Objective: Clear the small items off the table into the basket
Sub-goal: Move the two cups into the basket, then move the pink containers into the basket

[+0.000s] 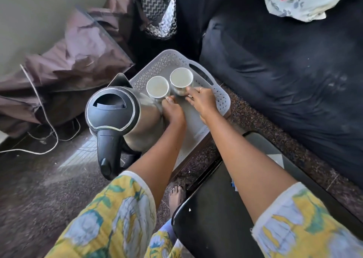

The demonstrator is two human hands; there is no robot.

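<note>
Since both steel cups (158,87) beside the kettle (125,116) look light, rigid and slippery, each is clasped low by the left hand (173,111) and right hand (202,100), apart.

There is only one view, from a camera worn on the person's head, so nothing is shared with a second angle. It looks steeply down and a little forward, along both forearms to the grey perforated basket (222,98) sitting low near the middle of the picture. The lens is wide: straight edges bow, and the floral sleeves loom large at the bottom edge while the hands look small further in. The left hand (173,112) and right hand (203,100) sit close to centre. The steel kettle (121,116) stands just left of them, the dark sofa (284,65) fills the upper right, and a bare foot (175,197) shows directly below.
</note>
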